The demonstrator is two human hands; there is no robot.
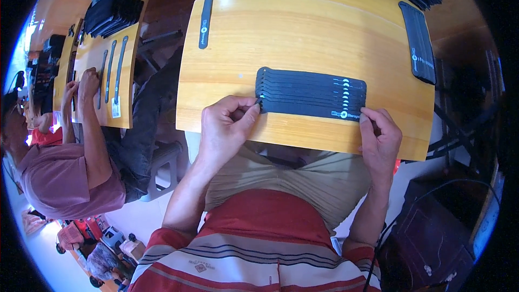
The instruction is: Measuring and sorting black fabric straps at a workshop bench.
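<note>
Table (303, 32), straps (303, 94) by front edge, room beyond

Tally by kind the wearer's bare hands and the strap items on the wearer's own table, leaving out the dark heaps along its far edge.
Lone dark strap: 1
Overlapping strap sets: 2 (front set between the hands, side set by the right edge)
Bare hands: 2 (left hand, right hand)
Total: 5

Just above and right of the frame's middle I see black straps (305, 94) lying flat, overlapped in steps, running sideways, pale-green half-round marks lined up near their right ends.
</note>
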